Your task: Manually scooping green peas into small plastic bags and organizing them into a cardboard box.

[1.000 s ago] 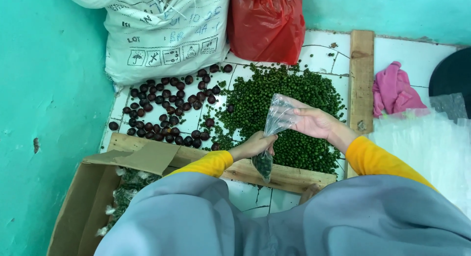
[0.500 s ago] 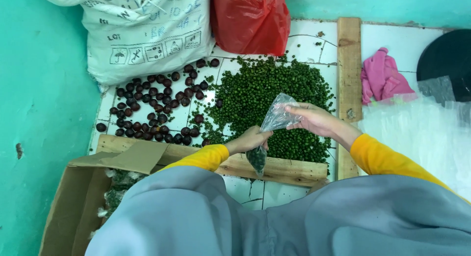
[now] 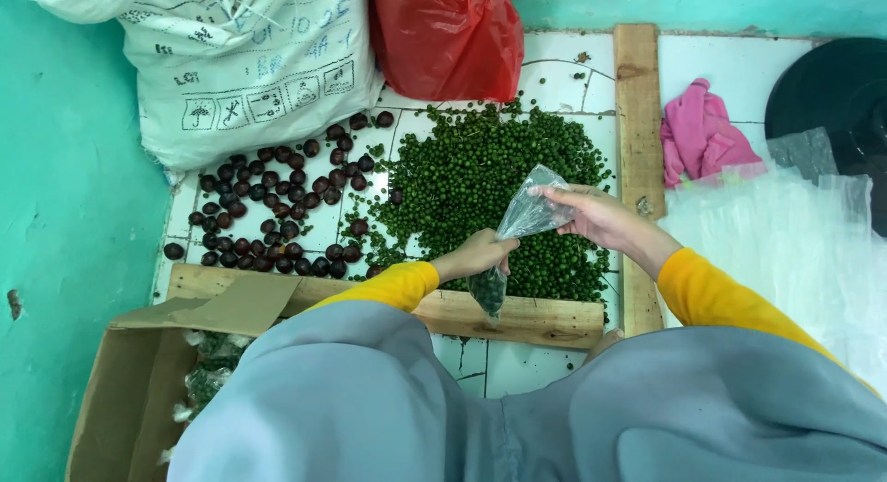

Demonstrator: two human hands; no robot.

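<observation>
My right hand (image 3: 599,219) pinches the upper edge of a small clear plastic bag (image 3: 519,225), holding it up over a heap of small green berries (image 3: 480,182) on the white tiled floor. The bag's bottom (image 3: 488,293) hangs down with green berries in it. My left hand (image 3: 477,255) is at the bag's side, fingers curled against the plastic near its mouth. Both arms wear yellow sleeves under a grey garment.
Dark round fruits (image 3: 277,214) lie left of the green heap. A white sack (image 3: 240,66) and red bag (image 3: 448,38) stand behind. Wooden planks (image 3: 517,317) frame the heap. A cardboard box (image 3: 139,390) of filled packets is lower left; clear plastic bags (image 3: 785,251), pink cloth (image 3: 702,135) are right.
The view has shifted slightly, and my left hand stays at the bag while my right keeps holding its top. Little else differs.
</observation>
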